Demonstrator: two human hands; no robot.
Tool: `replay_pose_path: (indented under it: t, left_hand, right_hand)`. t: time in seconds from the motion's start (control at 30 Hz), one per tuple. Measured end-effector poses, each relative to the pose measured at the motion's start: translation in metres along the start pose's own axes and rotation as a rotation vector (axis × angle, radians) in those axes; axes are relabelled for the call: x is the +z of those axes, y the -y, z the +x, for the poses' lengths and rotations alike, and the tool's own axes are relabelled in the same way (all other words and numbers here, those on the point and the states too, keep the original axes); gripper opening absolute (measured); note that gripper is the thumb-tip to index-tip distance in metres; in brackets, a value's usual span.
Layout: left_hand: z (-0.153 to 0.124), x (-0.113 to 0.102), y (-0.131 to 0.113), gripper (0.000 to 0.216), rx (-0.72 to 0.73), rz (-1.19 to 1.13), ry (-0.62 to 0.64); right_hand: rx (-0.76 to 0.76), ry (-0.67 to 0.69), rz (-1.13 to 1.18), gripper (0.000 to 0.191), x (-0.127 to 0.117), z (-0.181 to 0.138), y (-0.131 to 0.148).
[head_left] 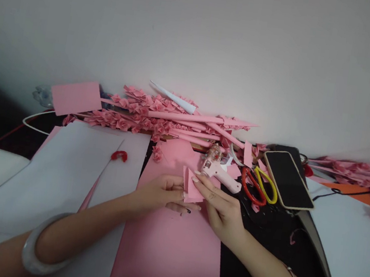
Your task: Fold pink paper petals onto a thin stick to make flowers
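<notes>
Both my hands meet over a large pink paper sheet [169,251] on the desk. My left hand [159,193] and my right hand [220,205] pinch a small folded pink paper piece [192,186] between their fingertips, left from the left side, right from the right. Just beyond the piece lies a white and pink glue gun [220,173]. Each wrist wears a bangle.
Red and yellow scissors [259,185] and a dark phone [288,179] lie to the right. Folded pink paper flowers and rolled pink sticks [160,119] pile up along the wall. White sheets [62,176] with a small red clip [119,155] lie left.
</notes>
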State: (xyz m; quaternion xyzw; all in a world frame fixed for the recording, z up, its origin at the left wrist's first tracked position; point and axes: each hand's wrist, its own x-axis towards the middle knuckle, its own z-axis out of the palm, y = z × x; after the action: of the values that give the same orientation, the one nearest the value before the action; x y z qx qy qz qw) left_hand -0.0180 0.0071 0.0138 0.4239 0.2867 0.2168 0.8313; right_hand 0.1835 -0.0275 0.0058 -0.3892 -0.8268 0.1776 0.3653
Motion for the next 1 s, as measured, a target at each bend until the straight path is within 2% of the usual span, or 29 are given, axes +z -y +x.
replay_pose_path:
  t: [0.23,0.47,0.73,1.0]
  left_hand:
    - [-0.0009,0.0011,-0.0048,0.029,-0.005,-0.009,0.012]
    - [-0.0015,-0.0029,-0.0024,0.02,-0.005,-0.208,0.001]
    - [-0.0034,-0.0005,-0.0044,0.02,-0.008,-0.067,0.004]
    - [-0.0012,-0.0003,-0.0069,0.026,-0.019,-0.026,0.018]
  right_hand:
    - [-0.056,0.029,-0.047,0.059,-0.0012,0.002,-0.0006]
    - [-0.085,0.06,-0.088,0.055,-0.003,0.0024,-0.0006]
    - [-0.127,0.08,-0.128,0.055,-0.0038,0.0038,0.0]
    - [-0.148,0.092,-0.127,0.059,-0.005,0.0054,0.002]
